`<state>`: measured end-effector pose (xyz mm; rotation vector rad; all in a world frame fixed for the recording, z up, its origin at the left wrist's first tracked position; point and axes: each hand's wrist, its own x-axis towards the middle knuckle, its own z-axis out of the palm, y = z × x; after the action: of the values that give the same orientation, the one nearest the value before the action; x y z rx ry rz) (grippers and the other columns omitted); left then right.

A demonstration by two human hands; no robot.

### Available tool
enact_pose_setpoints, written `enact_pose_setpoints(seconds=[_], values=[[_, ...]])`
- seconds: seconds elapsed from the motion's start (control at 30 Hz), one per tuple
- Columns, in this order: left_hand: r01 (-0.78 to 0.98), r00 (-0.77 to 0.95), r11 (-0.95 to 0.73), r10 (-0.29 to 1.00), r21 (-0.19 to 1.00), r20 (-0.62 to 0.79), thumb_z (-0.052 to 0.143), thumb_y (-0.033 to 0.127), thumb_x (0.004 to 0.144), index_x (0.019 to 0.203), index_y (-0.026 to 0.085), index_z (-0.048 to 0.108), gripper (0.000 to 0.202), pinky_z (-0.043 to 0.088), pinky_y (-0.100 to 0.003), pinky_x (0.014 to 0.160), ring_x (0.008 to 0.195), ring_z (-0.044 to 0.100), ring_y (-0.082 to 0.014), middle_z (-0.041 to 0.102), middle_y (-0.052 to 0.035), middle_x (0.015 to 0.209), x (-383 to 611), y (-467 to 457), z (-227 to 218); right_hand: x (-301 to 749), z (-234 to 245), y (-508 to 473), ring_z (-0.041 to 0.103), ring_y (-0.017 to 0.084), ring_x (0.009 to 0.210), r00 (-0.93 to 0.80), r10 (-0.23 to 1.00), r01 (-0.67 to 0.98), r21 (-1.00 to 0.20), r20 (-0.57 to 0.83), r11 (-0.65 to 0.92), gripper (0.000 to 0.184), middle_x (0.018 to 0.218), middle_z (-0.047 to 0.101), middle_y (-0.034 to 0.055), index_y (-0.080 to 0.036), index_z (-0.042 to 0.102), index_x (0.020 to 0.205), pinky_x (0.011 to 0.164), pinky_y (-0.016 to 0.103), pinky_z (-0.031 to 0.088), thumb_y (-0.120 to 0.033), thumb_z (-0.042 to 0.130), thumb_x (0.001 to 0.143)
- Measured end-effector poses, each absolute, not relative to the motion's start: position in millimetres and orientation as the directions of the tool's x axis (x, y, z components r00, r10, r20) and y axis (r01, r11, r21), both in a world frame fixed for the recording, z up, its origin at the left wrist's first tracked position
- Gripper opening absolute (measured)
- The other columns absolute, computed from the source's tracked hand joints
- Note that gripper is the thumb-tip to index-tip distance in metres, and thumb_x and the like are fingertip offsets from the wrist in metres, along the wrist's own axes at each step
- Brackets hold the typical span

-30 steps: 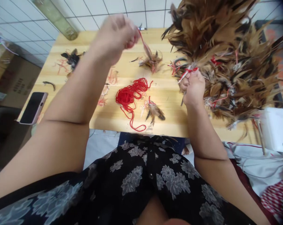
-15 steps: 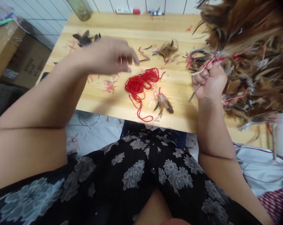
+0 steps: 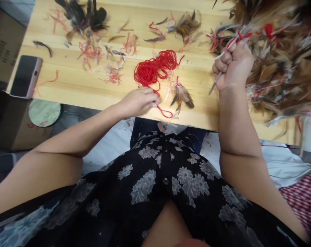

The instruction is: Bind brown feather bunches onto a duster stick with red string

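Note:
My left hand [image 3: 145,100] is closed at the near edge of the table, with its fingertips pinched on the red cord [image 3: 165,112]. A loop of this cord sticks out past the fingers, and the main tangle of red cord [image 3: 146,72] lies just beyond. My right hand [image 3: 234,65] is a fist around the tied base of a large bunch of brown feathers [image 3: 250,17]. Red and white ties [image 3: 228,45] show above the fist. A thin grey pointed piece [image 3: 215,83] juts out below it; its kind is unclear. Beside the cord lies a small feather tuft [image 3: 182,95].
More brown feathers [image 3: 268,79] are heaped at the right. Dark feathers [image 3: 80,17], another tuft [image 3: 184,26] and pink thread scraps [image 3: 90,50] lie across the wooden table [image 3: 78,92]. A phone [image 3: 26,76] rests at its left end, above a round pale-topped object [image 3: 44,112].
My left hand has come down and toward me, from above the cord to its near end, and its fingers have closed. My right hand keeps its grip. The view has tilted downward.

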<state>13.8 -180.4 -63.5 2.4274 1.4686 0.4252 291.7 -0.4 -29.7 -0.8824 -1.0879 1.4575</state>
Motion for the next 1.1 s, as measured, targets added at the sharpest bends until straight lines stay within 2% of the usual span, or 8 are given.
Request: enact_pose_setpoints(seconds=[0.1,0.17,0.27,0.4,0.67,0.77,0.97,1.1], values=[[0.890,0.286,-0.332,0.940,0.311,0.184,0.062,0.014,0.090,0.085,0.022,0.063,0.009,0.048,-0.042,0.089,0.100,0.062,-0.0279,0.066,-0.0085,0.096,5.5,-113.0,-73.9,292.1,-34.0,4.9,0.004,0.011,0.056,-0.156,0.987,-0.345,-0.938,0.049,-0.008,0.086,0.061,0.014,-0.0074,-0.030,0.034,0.065,0.055,0.032,0.002,-0.097,0.081,0.041],[0.917,0.166,-0.238,0.957,0.321,0.237,0.064,0.007,0.084,0.079,0.023,0.053,0.020,0.045,-0.042,0.092,0.099,0.059,-0.0262,0.064,-0.0076,0.096,-1.5,-56.7,-67.2,292.8,-39.3,10.3,0.006,0.011,0.055,-0.145,0.987,-0.345,-0.938,0.066,0.012,0.082,0.061,0.015,-0.0067,-0.028,0.032,0.067,0.052,0.031,0.004,-0.098,0.075,0.056],[0.826,-0.077,-0.124,0.941,0.549,0.329,0.053,0.001,0.095,0.083,0.023,0.044,0.026,0.042,-0.032,0.083,0.087,0.048,-0.0144,0.057,-0.0006,0.091,-2.5,7.3,-38.6,295.9,-45.5,18.0,0.014,0.010,0.052,-0.130,0.988,-0.355,-0.934,0.083,0.032,0.072,0.062,0.022,-0.0056,-0.026,0.032,0.070,0.046,0.027,0.011,-0.090,0.062,0.084],[0.674,-0.160,-0.214,0.892,0.707,0.422,0.053,0.004,0.103,0.091,0.020,0.046,0.021,0.038,-0.029,0.082,0.081,0.042,-0.0091,0.051,0.0029,0.087,13.7,23.9,-1.7,301.9,-41.9,18.2,0.030,0.008,0.049,-0.130,0.985,-0.387,-0.920,0.116,0.057,0.063,0.065,0.036,-0.0051,-0.025,0.038,0.076,0.040,0.020,0.021,-0.081,0.065,0.090],[0.349,-0.201,-0.328,0.889,0.878,0.412,0.074,0.048,0.095,0.093,0.024,0.050,0.034,0.042,-0.030,0.068,0.075,0.051,-0.0131,0.057,0.0024,0.076,32.4,18.8,17.1,300.0,-21.9,-4.3,0.035,0.006,0.050,-0.296,0.955,-0.522,-0.834,-0.020,-0.179,0.049,0.063,0.037,-0.0068,-0.023,0.039,0.072,0.041,0.017,0.029,-0.046,0.078,0.091],[0.251,-0.164,-0.337,0.909,0.908,0.383,0.080,0.037,0.088,0.095,0.023,0.053,0.031,0.044,-0.028,0.063,0.073,0.060,-0.0130,0.061,0.0014,0.077,36.9,20.8,25.4,293.1,-13.6,2.4,0.042,0.006,0.054,-0.402,0.914,-0.555,-0.777,-0.062,-0.297,0.041,0.064,0.042,-0.0056,-0.021,0.038,0.071,0.043,0.015,0.030,-0.030,0.073,0.091],[0.283,-0.031,-0.383,0.912,0.879,0.408,0.081,0.006,0.080,0.091,0.020,0.060,0.028,0.047,-0.027,0.065,0.073,0.061,-0.0115,0.065,0.0017,0.079,55.4,20.3,70.3,248.6,30.7,30.4,0.062,0.011,0.076,-0.333,0.943,-0.599,-0.773,-0.001,-0.212,0.035,0.078,0.061,-0.0005,-0.023,0.036,0.075,0.048,0.018,0.038,-0.024,0.066,0.094],[0.427,-0.284,-0.354,0.821,0.832,0.495,0.066,-0.015,0.085,0.088,0.018,0.058,0.034,0.043,-0.025,0.063,0.068,0.055,-0.0075,0.057,0.0073,0.069,43.2,51.1,112.0,222.9,62.1,44.9,0.066,0.013,0.093,-0.378,0.925,-0.639,-0.735,0.042,-0.227,0.026,0.085,0.066,0.0000,-0.025,0.041,0.079,0.057,0.022,0.043,-0.024,0.057,0.100]])
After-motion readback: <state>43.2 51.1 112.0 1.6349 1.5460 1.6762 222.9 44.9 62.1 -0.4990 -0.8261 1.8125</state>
